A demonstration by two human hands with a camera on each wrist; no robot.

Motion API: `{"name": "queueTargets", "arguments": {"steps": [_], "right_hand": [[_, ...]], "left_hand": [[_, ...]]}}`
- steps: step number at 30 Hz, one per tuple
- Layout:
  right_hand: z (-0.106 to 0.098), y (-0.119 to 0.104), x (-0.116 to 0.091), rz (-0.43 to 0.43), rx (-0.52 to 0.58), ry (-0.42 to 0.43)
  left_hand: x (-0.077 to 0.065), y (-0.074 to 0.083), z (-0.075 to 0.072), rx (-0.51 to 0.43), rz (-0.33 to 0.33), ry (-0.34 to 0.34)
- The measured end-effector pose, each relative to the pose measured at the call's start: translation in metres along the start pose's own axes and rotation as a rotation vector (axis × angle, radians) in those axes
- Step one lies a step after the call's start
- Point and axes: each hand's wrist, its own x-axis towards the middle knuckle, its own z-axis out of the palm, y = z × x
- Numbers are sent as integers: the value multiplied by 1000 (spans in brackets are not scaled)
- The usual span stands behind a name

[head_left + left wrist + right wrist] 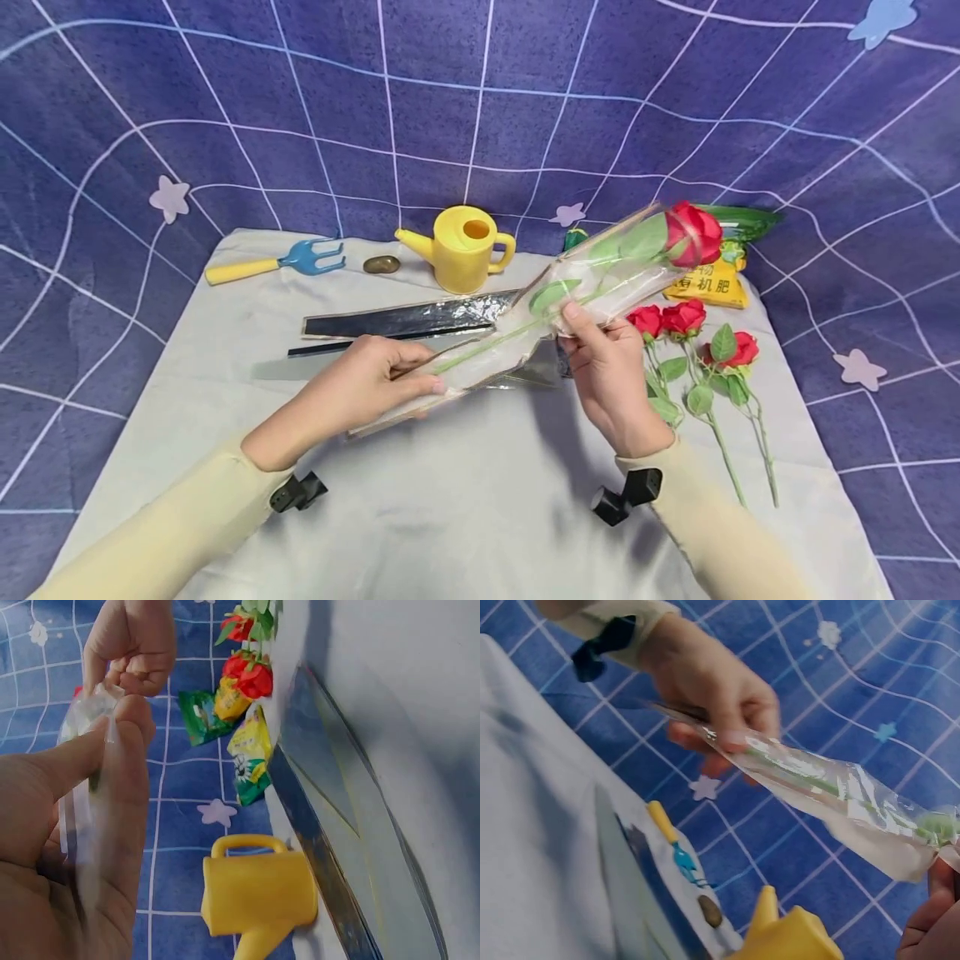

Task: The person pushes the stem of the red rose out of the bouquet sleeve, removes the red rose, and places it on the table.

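Observation:
Both hands hold a single red rose [694, 234] inside a clear plastic flower sleeve [517, 333], slanted above the table with the bloom at upper right. My left hand [375, 379] pinches the sleeve's narrow lower end around the stem, thumb on top. Farther up, my right hand [609, 367] pinches the sleeve below the bloom, its thumb near a leaf. In the right wrist view the green stem [817, 782] shows through the plastic. Beneath the held sleeve lie more flat flower sleeves [405, 318], dark-edged and partly covered by it.
Several loose red roses [683, 317] lie at the right. Along the back stand a yellow watering can [463, 258], a brown stone [381, 264], a blue hand fork [311, 257] with a yellow handle, and a yellow fertilizer bag [708, 286]. A patterned blue cloth [450, 108] hangs behind.

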Motion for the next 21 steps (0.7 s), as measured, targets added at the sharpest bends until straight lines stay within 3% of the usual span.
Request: {"name": "queueTargets", "arguments": {"steps": [5, 9, 12, 21], "right_hand": [[-8, -16, 9, -7, 83, -28], [-10, -23, 12, -28, 111, -45], [-9, -23, 13, -47, 102, -42], [-5, -18, 11, -122, 27, -17]], "left_hand": [[-5, 0, -8, 26, -56, -3], [-7, 2, -14, 28, -47, 16], [-6, 3, -15, 49, -12, 40], [-1, 9, -11, -11, -34, 83]]}}
